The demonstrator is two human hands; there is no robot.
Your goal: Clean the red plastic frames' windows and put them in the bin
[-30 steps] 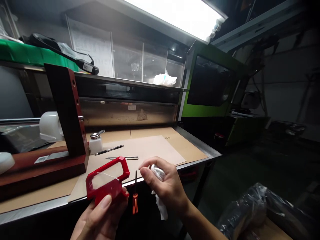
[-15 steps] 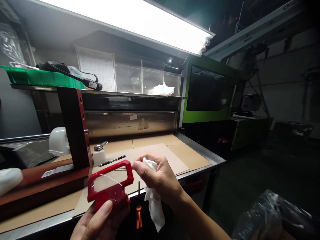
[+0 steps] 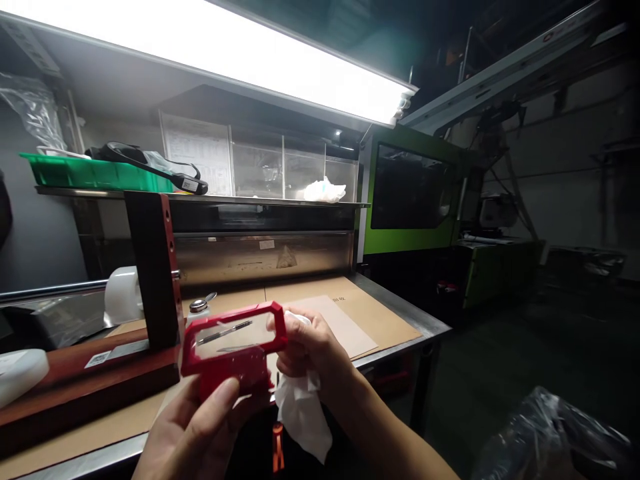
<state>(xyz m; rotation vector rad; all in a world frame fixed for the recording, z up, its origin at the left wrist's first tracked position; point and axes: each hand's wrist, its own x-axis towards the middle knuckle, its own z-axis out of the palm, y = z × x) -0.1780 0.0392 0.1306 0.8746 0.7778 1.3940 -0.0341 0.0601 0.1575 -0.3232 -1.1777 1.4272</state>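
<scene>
A red plastic frame-shaped part (image 3: 235,373) with a wide opening is gripped at its lower side by my left hand (image 3: 200,427), the thumb lying across its front. Through the opening a black pen (image 3: 225,331) shows on the bench. My right hand (image 3: 320,347) is closed on a white cloth (image 3: 303,413) that hangs below the fingers. Its fingertips are at the right end of the red part, partly behind it; whether they touch it I cannot tell. Under the hands is an orange-handled tool (image 3: 278,443), its upper end hidden.
Brown cardboard (image 3: 390,317) covers the bench, with a pale sheet (image 3: 345,333) on it. A metal-topped bottle (image 3: 200,305) stands behind the red part. At left is a dark red tape stand (image 3: 155,267). A shelf above carries a green tray (image 3: 95,175). A plastic bag (image 3: 545,427) lies lower right.
The red part has risen and shifted right, closer to my right hand. The view has tilted slightly upward. The cloth hangs more spread out, and the white strand across the opening no longer shows.
</scene>
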